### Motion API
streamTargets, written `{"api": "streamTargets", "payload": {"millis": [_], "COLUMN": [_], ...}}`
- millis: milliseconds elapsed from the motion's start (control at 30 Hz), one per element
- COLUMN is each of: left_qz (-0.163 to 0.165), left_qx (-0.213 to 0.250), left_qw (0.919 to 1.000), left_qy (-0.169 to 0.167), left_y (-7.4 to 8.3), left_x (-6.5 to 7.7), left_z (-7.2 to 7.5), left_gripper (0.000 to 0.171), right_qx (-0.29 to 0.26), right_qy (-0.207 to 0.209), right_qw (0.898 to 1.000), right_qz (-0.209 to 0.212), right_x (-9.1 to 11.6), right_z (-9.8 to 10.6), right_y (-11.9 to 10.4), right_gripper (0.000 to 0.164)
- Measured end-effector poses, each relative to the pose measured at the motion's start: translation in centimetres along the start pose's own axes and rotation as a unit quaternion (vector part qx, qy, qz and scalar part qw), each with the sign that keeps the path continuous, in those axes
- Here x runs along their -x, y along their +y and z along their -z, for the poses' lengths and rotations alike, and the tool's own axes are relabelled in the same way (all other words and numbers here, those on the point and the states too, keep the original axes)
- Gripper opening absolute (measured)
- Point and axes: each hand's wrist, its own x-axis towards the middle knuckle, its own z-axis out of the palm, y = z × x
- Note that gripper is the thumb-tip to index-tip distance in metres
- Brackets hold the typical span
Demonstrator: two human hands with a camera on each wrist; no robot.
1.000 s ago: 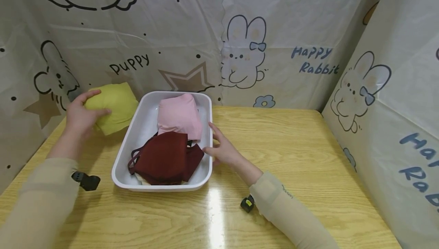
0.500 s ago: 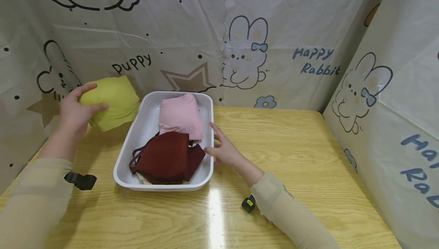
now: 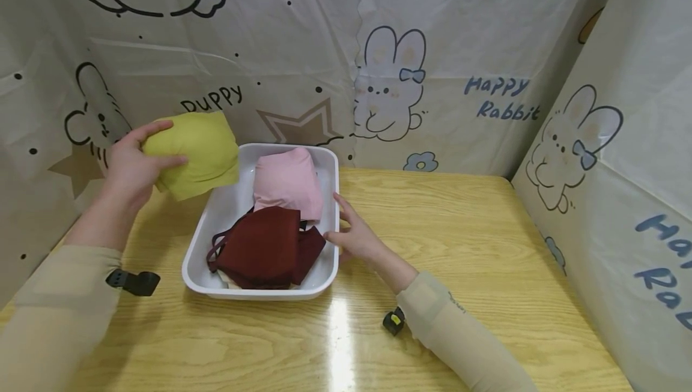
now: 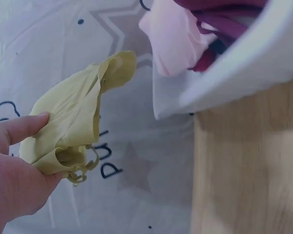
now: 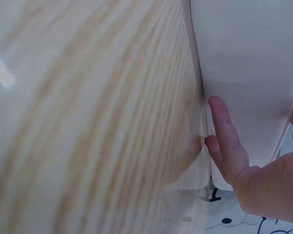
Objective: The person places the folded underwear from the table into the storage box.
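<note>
My left hand (image 3: pixel 131 167) grips a folded yellow garment (image 3: pixel 197 152) by its left edge, thumb on the near face. Thin straps of the yellow garment (image 4: pixel 66 122) dangle underneath in the left wrist view. It hangs raised at the tub's back left corner, overlapping the rim in the head view. My right hand (image 3: pixel 357 236) holds the right side of the white plastic tub (image 3: pixel 261 295), thumb over the rim and other fingers (image 5: pixel 224 131) against the outer wall. Inside the tub lie a folded pink garment (image 3: pixel 286 182) and a dark red garment with straps (image 3: pixel 262 248).
The tub stands on a wood-grain table (image 3: pixel 432 248) near its back. A printed cloth backdrop (image 3: pixel 303 32) rises behind the table and along both sides. Black wrist cameras hang below both sleeves.
The left hand has lifted the yellow garment and, after a slight shift left, carried it right to the tub's back left corner. The right hand keeps its place on the tub.
</note>
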Motion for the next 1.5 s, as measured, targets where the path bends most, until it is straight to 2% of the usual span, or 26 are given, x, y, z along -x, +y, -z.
{"api": "streamTargets", "payload": {"millis": [233,300,533,767,1000,1167,1500], "left_qz": [-0.03,-0.038,-0.054,-0.049,-0.038,-0.03,-0.035], "left_qx": [-0.037,-0.034,-0.009,0.03,0.019,0.034,0.018], "left_qw": [0.9988,0.9986,0.9974,0.9945,0.9922,0.9899,0.9867], "left_qy": [-0.011,-0.015,-0.048,-0.087,-0.117,-0.134,-0.158], "left_y": [1.0,1.3,2.0,2.0,1.6,1.2,0.3], "left_x": [0.4,0.5,0.7,0.4,0.1,-0.4,-1.4], "left_z": [-1.2,-1.6,-3.0,-4.7,-6.4,-7.6,-9.5], "left_gripper": [0.073,0.074,0.071,0.07,0.072,0.072,0.071], "right_qx": [-0.006,-0.007,-0.02,-0.02,-0.021,-0.029,-0.025], "right_qy": [-0.002,-0.007,-0.02,-0.018,-0.023,-0.022,-0.005], "right_qw": [1.0,1.0,1.0,1.0,1.0,0.999,1.0], "right_qz": [0.001,0.0,-0.004,-0.001,0.0,-0.001,0.005], "right_x": [-0.1,-0.1,1.6,1.7,1.6,0.7,0.1], "right_z": [0.0,0.1,-0.2,-0.2,-0.2,0.1,0.1], "right_y": [0.0,0.0,-2.3,-2.4,-2.2,-1.0,0.1], "right_gripper": [0.09,0.09,0.09,0.09,0.091,0.092,0.09]}}
